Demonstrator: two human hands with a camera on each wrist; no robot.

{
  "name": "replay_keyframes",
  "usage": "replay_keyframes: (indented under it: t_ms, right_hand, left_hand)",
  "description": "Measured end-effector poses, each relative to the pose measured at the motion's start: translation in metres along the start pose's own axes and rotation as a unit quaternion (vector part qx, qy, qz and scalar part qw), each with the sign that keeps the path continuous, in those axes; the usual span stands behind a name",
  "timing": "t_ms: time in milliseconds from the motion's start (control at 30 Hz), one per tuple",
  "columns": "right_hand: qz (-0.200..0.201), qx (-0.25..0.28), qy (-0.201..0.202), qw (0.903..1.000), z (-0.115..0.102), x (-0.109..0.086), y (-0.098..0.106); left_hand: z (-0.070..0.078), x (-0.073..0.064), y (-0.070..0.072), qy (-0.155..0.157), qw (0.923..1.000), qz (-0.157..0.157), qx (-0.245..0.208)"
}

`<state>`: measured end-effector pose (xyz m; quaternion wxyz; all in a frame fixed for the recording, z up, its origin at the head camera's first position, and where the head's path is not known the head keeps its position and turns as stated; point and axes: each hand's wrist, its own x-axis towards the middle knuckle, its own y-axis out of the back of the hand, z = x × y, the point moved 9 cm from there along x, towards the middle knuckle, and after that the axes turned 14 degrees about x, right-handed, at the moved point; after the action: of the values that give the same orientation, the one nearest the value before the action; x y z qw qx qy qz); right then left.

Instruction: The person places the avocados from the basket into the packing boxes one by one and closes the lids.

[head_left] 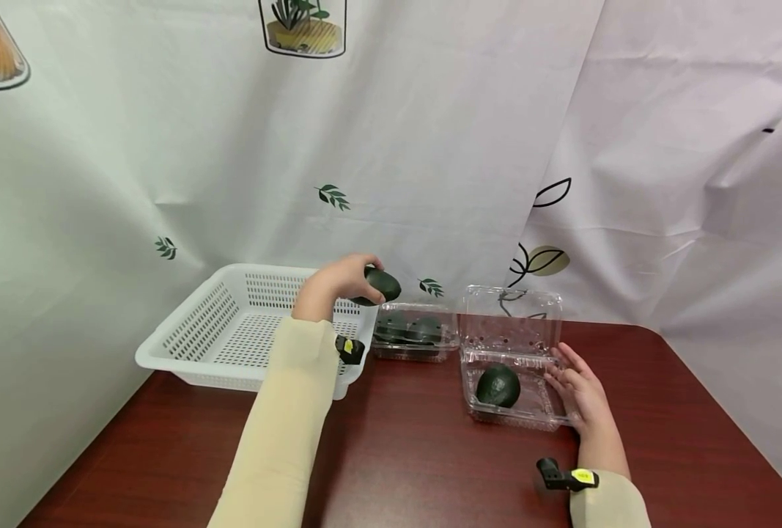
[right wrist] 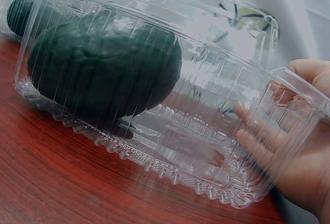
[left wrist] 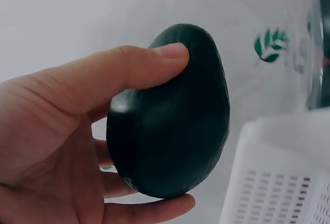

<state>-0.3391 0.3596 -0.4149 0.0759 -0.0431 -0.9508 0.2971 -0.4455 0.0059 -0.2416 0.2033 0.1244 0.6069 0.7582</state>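
Observation:
My left hand (head_left: 347,282) grips a dark green avocado (left wrist: 170,116) above the right end of the white basket. The thumb lies across the avocado and the other fingers reach behind and under it. An open clear plastic clamshell box (head_left: 529,418) stands on the table at the right, its lid (head_left: 512,323) raised at the back. Inside, at its left side, rests another avocado (head_left: 498,386). My right hand (head_left: 582,392) holds the box's right wall, with fingers bent at the rim and partly seen through the plastic.
A white slotted basket (head_left: 182,370) stands at the left. Between basket and open box, a clear plastic box (head_left: 453,334) with its lid down contains avocados (head_left: 423,330). The dark red table (head_left: 404,455) ends at a patterned white cloth (head_left: 430,147) behind.

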Motion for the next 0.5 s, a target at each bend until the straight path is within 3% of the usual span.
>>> replay_keyframes:
  t_ms: [200, 500]
  right_hand:
    - [-0.006, 0.006, 0.005, 1.0000, 0.001, 0.000, -0.001]
    - [-0.006, 0.005, 0.002, 1.0000, 0.001, 0.000, 0.000]
  left_hand:
    - [0.011, -0.010, 0.003, -0.009, 0.9986, 0.051, -0.012]
    - [0.024, -0.026, 0.004, 0.016, 0.9929, 0.113, -0.035]
